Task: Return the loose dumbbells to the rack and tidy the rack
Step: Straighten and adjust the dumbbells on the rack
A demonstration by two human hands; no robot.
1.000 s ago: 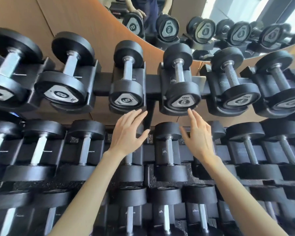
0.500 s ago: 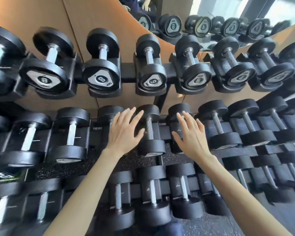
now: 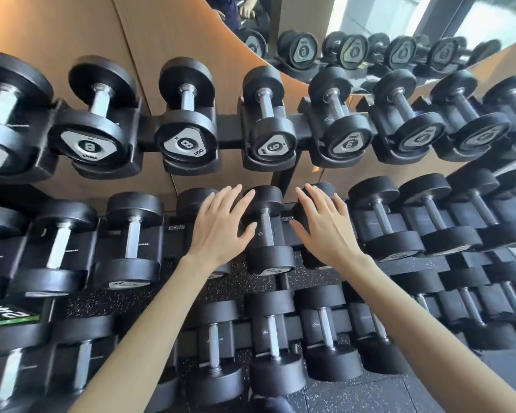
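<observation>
Tan wood-panel wall (image 3: 81,34) in front of me, curved mirror (image 3: 355,22) top right reflecting bright window daylight, black speckled rubber floor (image 3: 355,394) below.

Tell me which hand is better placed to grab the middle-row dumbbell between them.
Left, probably. The left hand has its thumb at the dumbbell handle; the right hand lies over the neighbouring one.
</observation>
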